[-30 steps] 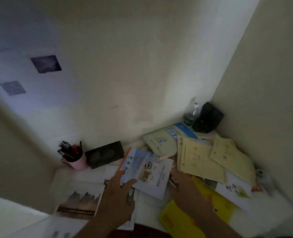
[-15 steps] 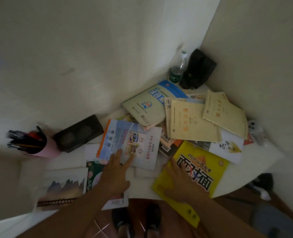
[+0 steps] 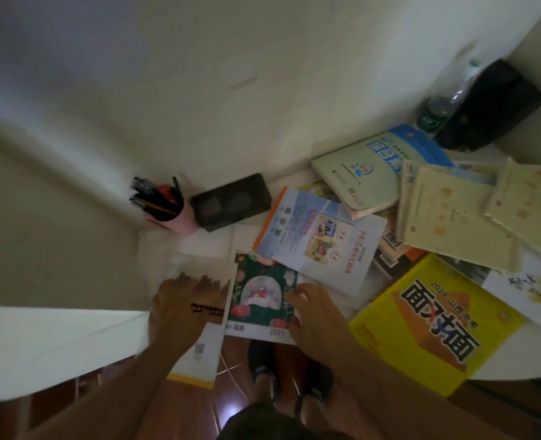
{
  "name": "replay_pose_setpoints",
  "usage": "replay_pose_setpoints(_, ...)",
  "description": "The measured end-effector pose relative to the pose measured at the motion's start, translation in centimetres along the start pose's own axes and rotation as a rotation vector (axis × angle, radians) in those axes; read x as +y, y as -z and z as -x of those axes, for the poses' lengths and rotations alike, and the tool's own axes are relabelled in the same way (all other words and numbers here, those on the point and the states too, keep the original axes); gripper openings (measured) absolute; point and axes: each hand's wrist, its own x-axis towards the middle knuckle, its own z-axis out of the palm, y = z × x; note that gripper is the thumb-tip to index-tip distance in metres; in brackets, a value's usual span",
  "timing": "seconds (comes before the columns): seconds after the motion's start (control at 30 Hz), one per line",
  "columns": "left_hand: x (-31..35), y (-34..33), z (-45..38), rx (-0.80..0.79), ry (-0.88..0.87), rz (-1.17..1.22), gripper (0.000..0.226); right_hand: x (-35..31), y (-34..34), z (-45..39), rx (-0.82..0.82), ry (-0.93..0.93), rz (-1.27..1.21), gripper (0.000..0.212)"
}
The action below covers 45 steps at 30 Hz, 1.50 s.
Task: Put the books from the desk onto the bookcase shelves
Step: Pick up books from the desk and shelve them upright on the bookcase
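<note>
Books lie scattered over the white desk (image 3: 199, 246). My left hand (image 3: 180, 309) rests flat, fingers spread, on a white book with a mountain picture (image 3: 204, 354) that overhangs the front edge. To its right lies a green floral book (image 3: 259, 293), and my right hand (image 3: 313, 315) has its fingers curled over that book's right edge, thumb at the lower corner. Farther right are a big yellow book (image 3: 437, 322), a blue-and-white booklet (image 3: 320, 239), a pale green book (image 3: 358, 176) and cream exercise books (image 3: 453, 217). No bookcase is in view.
A pink pen cup (image 3: 174, 214) and a black case (image 3: 231, 201) stand against the back wall. A clear bottle (image 3: 444, 100) and a black bag (image 3: 491, 106) fill the right corner. My shoes (image 3: 263, 363) show on the brown floor below the desk edge.
The view tilted down. My left hand moved left from the blue-and-white booklet onto the mountain book, which now overhangs the edge. My right hand left the yellow book for the green floral book.
</note>
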Motion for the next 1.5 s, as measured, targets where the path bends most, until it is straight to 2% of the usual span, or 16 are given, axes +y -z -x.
replay_pose_setpoints(0.07,-2.5,-0.9,1.2,-0.070,0.104,0.018,0.100,-1.2,-1.0,-1.2,-0.085,0.026,0.082,0.057)
replay_pose_setpoints(0.1,-2.8,-1.1,1.6,-0.107,0.140,0.019,0.108,-1.5,-1.5,-1.5,-0.123,0.028,0.131,0.063)
replay_pose_setpoints(0.27,-1.4,-0.2,0.7,-0.110,0.220,0.126,0.125,-2.2,-3.6,-2.2,-0.177,-0.002,0.181,0.076)
replay_pose_setpoints(0.33,-0.9,0.5,-0.2,-0.119,0.230,0.126,0.131,-2.0,-3.9,-2.3,-0.136,-0.060,0.078,0.070)
replay_pose_setpoints(0.47,-0.2,1.7,-1.8,-0.166,0.335,0.359,0.136,-1.5,-4.7,-2.5,0.042,-0.298,-0.097,0.055)
replay_pose_setpoints(0.53,-0.9,1.3,-2.3,-0.163,0.359,0.389,0.126,-1.6,-4.6,-2.7,0.139,-0.373,-0.294,0.043)
replay_pose_setpoints(0.6,-1.3,1.1,-2.5,-0.160,0.358,0.389,0.100,-2.1,-4.0,-2.8,0.228,-0.478,-0.636,0.034)
replay_pose_setpoints(0.67,-1.1,1.1,-2.3,-0.171,0.351,0.387,0.076,-3.1,-3.1,-3.3,0.232,-0.650,-0.982,0.029)
replay_pose_setpoints(0.77,0.1,0.6,-2.0,-0.196,0.336,0.375,0.073,-3.0,-3.0,-4.5,0.199,-0.846,-1.219,0.027)
replay_pose_setpoints(0.87,1.7,0.3,-1.6,-0.183,0.339,0.437,0.070,-3.3,-2.7,-5.1,0.099,-0.917,-1.224,0.021)
replay_pose_setpoints(1.07,3.5,-0.4,-0.7,-0.189,0.217,0.452,0.071,-3.8,-3.3,-4.4,-0.084,-0.752,-0.873,0.027)
replay_pose_setpoints(1.27,3.4,-0.2,0.3,-0.296,0.196,0.461,0.048,-4.8,-4.1,-3.6,-0.089,-0.679,-0.892,0.036)
replay_pose_setpoints(1.3,3.2,-0.1,0.4,-0.336,0.206,0.514,0.042,-5.1,-4.2,-3.4,-0.067,-0.687,-0.879,0.033)
replay_pose_setpoints(1.37,2.7,0.8,0.6,-0.456,0.244,0.799,0.037,-5.1,-4.3,-3.1,-0.050,-0.711,-0.889,0.034)
replay_pose_setpoints(1.43,2.0,2.2,0.9,-0.549,0.291,1.047,0.047,-5.1,-4.0,-2.7,-0.091,-0.741,-1.026,0.042)
replay_pose_setpoints(1.5,1.3,3.7,1.4,-0.604,0.291,1.185,0.041,-5.0,-3.8,-2.5,-0.152,-0.769,-1.188,0.046)
